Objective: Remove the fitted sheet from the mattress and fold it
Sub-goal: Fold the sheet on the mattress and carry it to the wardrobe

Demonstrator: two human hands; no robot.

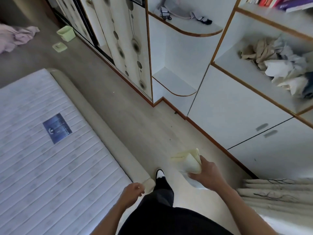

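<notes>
Folded sheet in hand, beside stripped mattress.

Right hand [205, 173]: fingers curled round pale yellow folded sheet [190, 161], held over floor, well apart from mattress; bundle's long axis angled up-left to down-right, free end pointing away. Left hand [133, 190]: loosely curled, holding nothing, just beside bed corner. Mattress [42, 141]: bare, quilted, blue label on top. Open shelf compartment [250, 77]: crumpled cloths [279, 65]. Green bin [66, 33] on floor: contents not discernible.

Mattress [42, 133] lies left, cabinets [237, 112] right, floor [135, 119] between
</notes>
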